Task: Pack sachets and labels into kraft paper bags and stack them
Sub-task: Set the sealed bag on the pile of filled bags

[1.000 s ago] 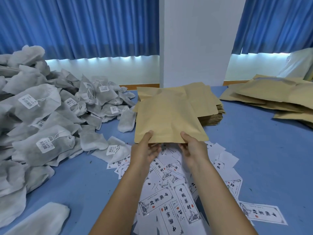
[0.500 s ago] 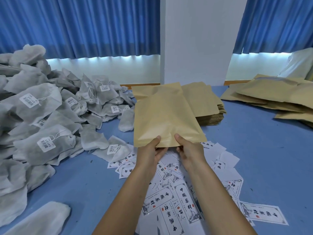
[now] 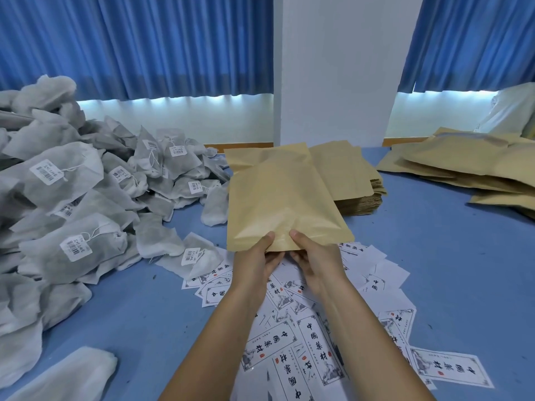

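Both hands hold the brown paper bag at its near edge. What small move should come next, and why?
Probably pull the near edge of the flat brown kraft paper bag open. The left hand and right hand both pinch that edge, thumbs on top, and the bag looks empty; the white fabric sachets lie on the left.

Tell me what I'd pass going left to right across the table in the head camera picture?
A heap of grey sachets → held kraft bag → stack of flat kraft bags → pile of kraft bags at the right edge.
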The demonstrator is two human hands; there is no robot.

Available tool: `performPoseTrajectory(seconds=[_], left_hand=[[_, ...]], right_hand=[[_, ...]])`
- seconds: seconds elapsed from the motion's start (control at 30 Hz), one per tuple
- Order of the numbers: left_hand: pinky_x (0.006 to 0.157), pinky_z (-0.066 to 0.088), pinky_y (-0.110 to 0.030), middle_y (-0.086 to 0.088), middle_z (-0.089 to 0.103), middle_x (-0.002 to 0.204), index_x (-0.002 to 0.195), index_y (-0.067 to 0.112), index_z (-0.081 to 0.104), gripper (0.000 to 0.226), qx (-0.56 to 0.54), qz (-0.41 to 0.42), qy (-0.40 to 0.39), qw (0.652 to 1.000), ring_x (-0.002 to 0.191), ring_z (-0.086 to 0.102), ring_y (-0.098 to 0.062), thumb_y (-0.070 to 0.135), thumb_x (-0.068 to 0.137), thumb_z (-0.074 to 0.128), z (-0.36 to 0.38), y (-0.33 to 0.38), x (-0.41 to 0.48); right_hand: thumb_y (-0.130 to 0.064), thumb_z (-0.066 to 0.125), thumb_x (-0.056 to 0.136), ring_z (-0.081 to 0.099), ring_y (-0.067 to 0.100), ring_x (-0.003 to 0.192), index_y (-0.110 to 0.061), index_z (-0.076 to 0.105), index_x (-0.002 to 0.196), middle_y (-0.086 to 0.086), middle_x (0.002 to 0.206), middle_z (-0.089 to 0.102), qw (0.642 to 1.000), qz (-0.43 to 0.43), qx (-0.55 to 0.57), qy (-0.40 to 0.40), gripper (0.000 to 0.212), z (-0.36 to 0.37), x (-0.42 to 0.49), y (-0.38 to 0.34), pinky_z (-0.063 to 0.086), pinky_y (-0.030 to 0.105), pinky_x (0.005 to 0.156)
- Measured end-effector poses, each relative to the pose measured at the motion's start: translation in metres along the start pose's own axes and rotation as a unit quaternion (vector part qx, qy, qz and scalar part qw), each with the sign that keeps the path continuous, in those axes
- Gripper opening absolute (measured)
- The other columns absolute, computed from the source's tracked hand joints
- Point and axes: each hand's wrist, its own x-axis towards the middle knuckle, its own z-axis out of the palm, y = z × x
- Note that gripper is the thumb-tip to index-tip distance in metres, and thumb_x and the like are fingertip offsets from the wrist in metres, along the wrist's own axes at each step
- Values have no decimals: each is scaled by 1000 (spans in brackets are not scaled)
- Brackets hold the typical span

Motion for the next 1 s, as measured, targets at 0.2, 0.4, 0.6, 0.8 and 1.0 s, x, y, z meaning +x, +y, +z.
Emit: performPoseTrajectory(seconds=[0.2, 0.4, 0.6, 0.8, 1.0], left_hand=[[61, 56, -20, -6, 74, 92, 101, 6, 64, 15, 30, -19, -17, 999, 74, 71, -14, 7, 86, 67, 2, -2, -6], [58, 56, -19, -11, 70, 95, 95, 7, 62, 12, 25, 20, 32, 999, 74, 68, -18, 4, 85, 68, 3, 0, -6], [57, 55, -19, -14, 70, 102, 105, 3, 63, 25, 60, 38, 46, 996, 79, 67, -21, 3, 82, 71, 4, -2, -6], [60, 52, -23, -5, 69, 81, 91, 8, 65, 13, 100, 65, 58, 991, 65, 61, -17, 5, 81, 72, 4, -3, -4], [61, 54, -24, -12, 68, 91, 107, 3, 62, 25, 121, 54, 39, 990, 62, 59, -18, 14, 86, 69, 3, -2, -4]], right_hand=[[10, 68, 79, 64, 16, 66, -6, 64, 84, 6, 81, 68, 999, -24, -23, 24, 18, 0, 2, 1, 49, 20, 53], [4, 72, 79, 66, 11, 62, -6, 65, 84, 3, 78, 69, 999, -13, -28, 14, 13, -1, 3, -1, 50, 18, 52], [9, 68, 80, 62, 15, 65, -2, 63, 90, 6, 80, 66, 999, -9, -47, 7, 16, -1, 1, -1, 49, 18, 53], [7, 69, 80, 61, 15, 66, -1, 63, 93, 7, 83, 66, 999, -8, -48, 7, 16, -2, 0, 0, 49, 17, 51], [10, 68, 79, 66, 14, 61, 1, 63, 95, 9, 83, 68, 999, -6, -32, -11, 19, 2, -2, -1, 52, 18, 51]])
